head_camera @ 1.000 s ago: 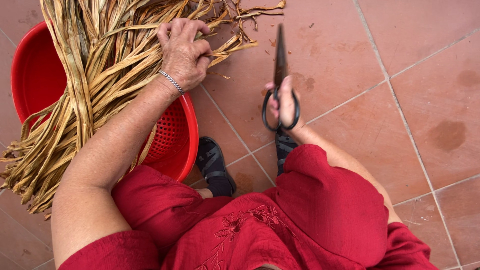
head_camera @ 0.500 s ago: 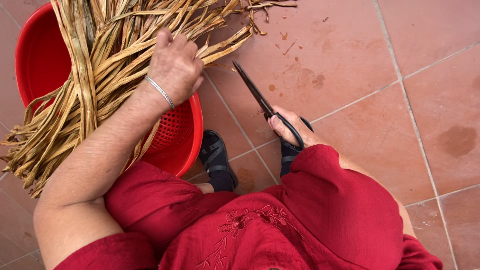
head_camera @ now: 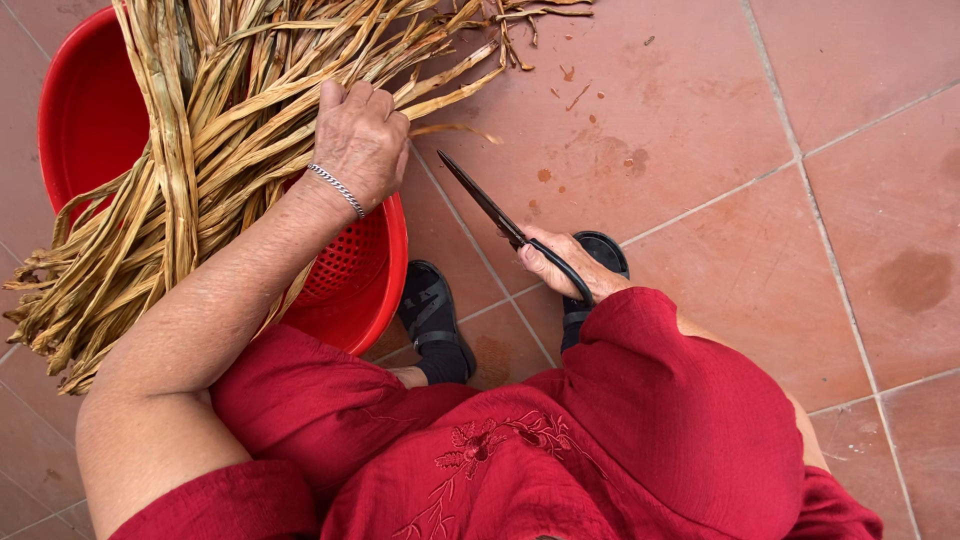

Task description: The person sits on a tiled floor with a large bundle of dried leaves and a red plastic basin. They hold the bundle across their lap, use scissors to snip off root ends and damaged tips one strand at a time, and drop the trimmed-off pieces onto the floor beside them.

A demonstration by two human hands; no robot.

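Left fingers: curled over dried leaves (head_camera: 230, 130), left hand (head_camera: 362, 140) gripping the bundle.
Right fingers: closed through scissors (head_camera: 500, 222) handles, right hand (head_camera: 565, 265) holding them.
Leaves: lying across the red basket (head_camera: 360, 290).
Floor (head_camera: 760, 200): reddish tiles.

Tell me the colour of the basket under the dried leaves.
Red: the basket shows best in the head view, beneath the dried leaves.
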